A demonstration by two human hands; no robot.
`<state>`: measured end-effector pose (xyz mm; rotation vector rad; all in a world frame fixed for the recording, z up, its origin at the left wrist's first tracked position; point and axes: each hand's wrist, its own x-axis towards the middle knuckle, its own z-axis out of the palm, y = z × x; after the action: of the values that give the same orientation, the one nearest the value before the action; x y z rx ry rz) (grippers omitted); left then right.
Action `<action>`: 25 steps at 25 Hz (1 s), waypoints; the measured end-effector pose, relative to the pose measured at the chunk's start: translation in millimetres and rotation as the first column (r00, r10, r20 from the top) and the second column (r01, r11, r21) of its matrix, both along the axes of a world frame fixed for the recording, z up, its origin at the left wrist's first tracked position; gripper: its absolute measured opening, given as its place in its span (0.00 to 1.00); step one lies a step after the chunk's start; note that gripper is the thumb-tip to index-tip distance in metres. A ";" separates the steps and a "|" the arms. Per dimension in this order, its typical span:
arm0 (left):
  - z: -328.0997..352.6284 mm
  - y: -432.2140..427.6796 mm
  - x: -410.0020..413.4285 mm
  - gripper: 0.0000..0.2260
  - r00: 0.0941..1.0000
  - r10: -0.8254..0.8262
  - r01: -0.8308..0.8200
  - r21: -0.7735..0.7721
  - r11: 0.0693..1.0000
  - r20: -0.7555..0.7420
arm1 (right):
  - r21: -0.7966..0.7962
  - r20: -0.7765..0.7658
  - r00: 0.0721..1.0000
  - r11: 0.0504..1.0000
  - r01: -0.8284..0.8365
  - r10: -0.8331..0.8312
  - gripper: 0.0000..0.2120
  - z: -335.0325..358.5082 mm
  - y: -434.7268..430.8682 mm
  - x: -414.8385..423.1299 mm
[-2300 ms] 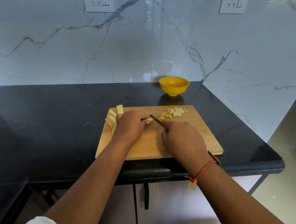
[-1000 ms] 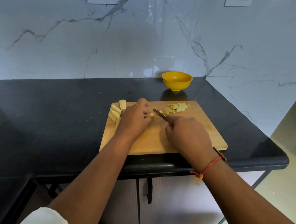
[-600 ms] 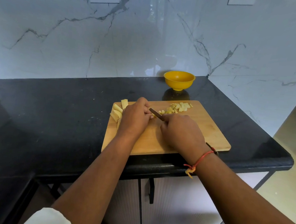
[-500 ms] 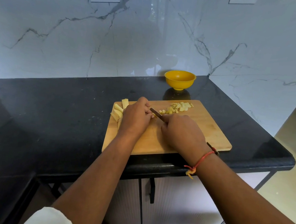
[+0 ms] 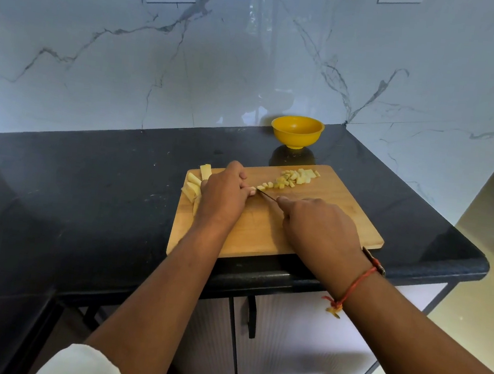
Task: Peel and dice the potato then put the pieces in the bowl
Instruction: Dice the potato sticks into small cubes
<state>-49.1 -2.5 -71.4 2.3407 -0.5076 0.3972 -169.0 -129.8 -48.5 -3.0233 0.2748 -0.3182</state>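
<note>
Potato peeling looks finished, since every piece I see is pale and skinless; dicing is part done. Diced pieces (image 5: pixel 297 178) lie heaped on the far side of the cutting board (image 5: pixel 342 224), with a short trail running back to the knife (image 5: pixel 266 195). My left hand (image 5: pixel 223 196) curls over a potato strip (image 5: pixel 251 189), pinning it down, and my right hand (image 5: pixel 320 228) grips the knife, blade just beside my left fingertips. Uncut strips (image 5: pixel 193 185) wait at the board's left edge. The bowl (image 5: pixel 297 131) stands on the desk (image 5: pixel 85 200) beyond the board; I see no pieces in it. Against half a second ago, both hands sit much as they did, and the blade seems a little lower.
</note>
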 end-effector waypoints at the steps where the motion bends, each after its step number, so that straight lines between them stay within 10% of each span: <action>1: -0.1 0.1 0.9 0.10 1.000 -0.002 0.002 -0.003 1.000 0.001 | 0.017 0.005 1.000 1.000 0.004 -0.004 0.22 0.3 -2.5 1.6; 14: -0.7 1.0 4.3 0.07 0.999 -0.052 0.052 -0.037 0.998 -0.006 | 0.223 0.082 0.997 0.975 -0.014 -0.004 0.18 8.0 7.1 14.9; 25: -3.1 2.2 2.5 0.09 0.998 -0.052 0.054 -0.036 0.998 0.034 | 0.203 -0.138 0.990 0.977 0.061 -0.033 0.19 5.3 11.0 24.2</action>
<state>-46.6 -0.3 -74.5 2.2841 -0.5722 0.4170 -144.8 -118.8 -43.2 -2.8390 0.3660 -0.0827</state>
